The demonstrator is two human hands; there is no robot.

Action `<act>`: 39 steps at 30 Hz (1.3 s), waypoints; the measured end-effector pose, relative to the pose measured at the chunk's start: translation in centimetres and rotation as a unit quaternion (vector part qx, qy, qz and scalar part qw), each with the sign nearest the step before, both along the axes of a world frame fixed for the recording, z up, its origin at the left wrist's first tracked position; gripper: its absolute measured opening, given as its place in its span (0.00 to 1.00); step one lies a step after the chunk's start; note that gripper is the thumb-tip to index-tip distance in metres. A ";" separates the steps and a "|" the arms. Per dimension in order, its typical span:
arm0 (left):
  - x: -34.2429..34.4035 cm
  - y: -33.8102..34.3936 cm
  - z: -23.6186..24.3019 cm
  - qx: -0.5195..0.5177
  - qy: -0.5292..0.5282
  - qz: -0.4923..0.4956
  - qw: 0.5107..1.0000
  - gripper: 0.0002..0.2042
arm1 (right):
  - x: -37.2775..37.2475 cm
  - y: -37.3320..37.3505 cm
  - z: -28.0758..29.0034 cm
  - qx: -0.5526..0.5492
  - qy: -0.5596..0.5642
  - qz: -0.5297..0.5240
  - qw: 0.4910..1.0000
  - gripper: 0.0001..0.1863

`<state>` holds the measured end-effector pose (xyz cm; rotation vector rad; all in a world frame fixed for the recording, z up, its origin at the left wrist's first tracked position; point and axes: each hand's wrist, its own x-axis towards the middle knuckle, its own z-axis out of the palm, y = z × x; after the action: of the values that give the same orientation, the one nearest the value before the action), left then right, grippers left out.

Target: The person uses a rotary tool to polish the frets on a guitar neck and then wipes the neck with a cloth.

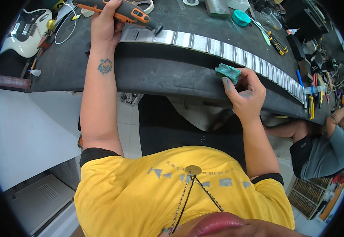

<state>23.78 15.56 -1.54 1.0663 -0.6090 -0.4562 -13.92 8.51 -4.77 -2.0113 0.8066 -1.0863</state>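
My left hand (105, 28) is wrapped round an orange and dark grey rotary tool (130, 12). The tool's dark round tip hangs over the left part of a long, shiny segmented metal strip (215, 47), and I cannot tell whether it touches. The strip curves along the bench from beside my left hand to the far right. In my right hand (249, 93), between thumb and fingers, is a rough green lump of polishing compound (228, 72), held in front of the strip's middle. Green smudges mark the right thumb and palm.
The dark workbench (172, 75) has a metal block (218, 7), a turquoise round tape roll (241, 17), pliers (278, 46) and other hand tools at the right. A white guitar body (27, 33) lies far left. Another person (322, 150) sits at the right.
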 end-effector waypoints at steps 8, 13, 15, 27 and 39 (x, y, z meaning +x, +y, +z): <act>0.6 0.9 -0.5 -0.008 -0.014 -0.059 0.998 0.14 | 0.1 0.2 0.2 0.008 0.008 -0.005 1.000 0.13; 0.3 0.9 -0.4 0.003 -0.031 -0.039 0.999 0.14 | 0.1 0.2 0.1 0.014 0.002 -0.007 1.000 0.13; 0.3 0.8 -0.3 -0.010 -0.045 -0.058 0.997 0.15 | 0.1 0.1 0.1 0.010 0.009 -0.010 1.000 0.13; -0.4 1.4 0.4 0.023 -0.051 -0.053 0.997 0.17 | 0.1 0.1 0.1 0.005 0.009 -0.009 1.000 0.12; 1.4 0.8 -1.6 -0.002 -0.097 -0.099 0.990 0.19 | 0.0 -0.1 0.1 -0.003 0.007 -0.004 1.000 0.12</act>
<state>25.18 16.36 -3.14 1.0584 -0.8943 -0.5268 -13.95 8.43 -4.66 -2.0244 0.8204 -1.0808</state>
